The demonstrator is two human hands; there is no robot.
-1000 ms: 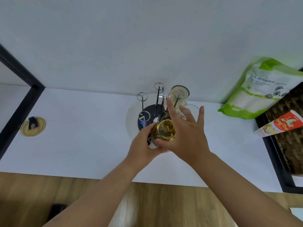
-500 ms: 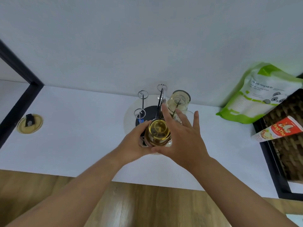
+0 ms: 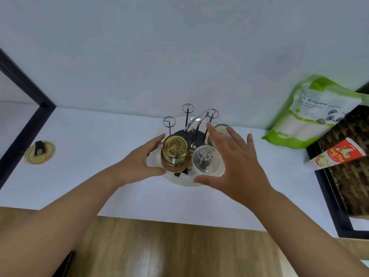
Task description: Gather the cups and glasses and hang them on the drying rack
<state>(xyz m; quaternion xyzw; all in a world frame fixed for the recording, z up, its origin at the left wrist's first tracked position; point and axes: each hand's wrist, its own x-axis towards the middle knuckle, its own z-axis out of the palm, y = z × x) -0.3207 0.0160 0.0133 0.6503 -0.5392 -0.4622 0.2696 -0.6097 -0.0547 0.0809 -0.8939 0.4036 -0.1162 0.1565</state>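
Note:
An amber glass point(image 3: 175, 153) hangs upside down on a prong of the metal drying rack point(image 3: 187, 114), which stands on a round white tray point(image 3: 157, 132). A clear glass point(image 3: 207, 161) hangs upside down just right of it, and another clear glass point(image 3: 219, 129) sits behind, partly hidden by my fingers. My left hand point(image 3: 137, 162) is open, thumb and fingertips beside the amber glass at its left. My right hand point(image 3: 233, 166) is open, spread over and right of the clear glasses, holding nothing. Three rack prongs with ring tops stand bare at the back.
A round yellowish lid point(image 3: 40, 151) lies at the left of the white counter point(image 3: 99, 156). A green and white pouch point(image 3: 319, 112) leans on the wall at right, beside a wicker basket point(image 3: 351, 166) with a red tube point(image 3: 339, 156). A black frame point(image 3: 26, 86) runs along the left.
Both hands held the amber glass over the rack; now it hangs on a prong. My right hand has come off it and moved right; my left hand has loosened.

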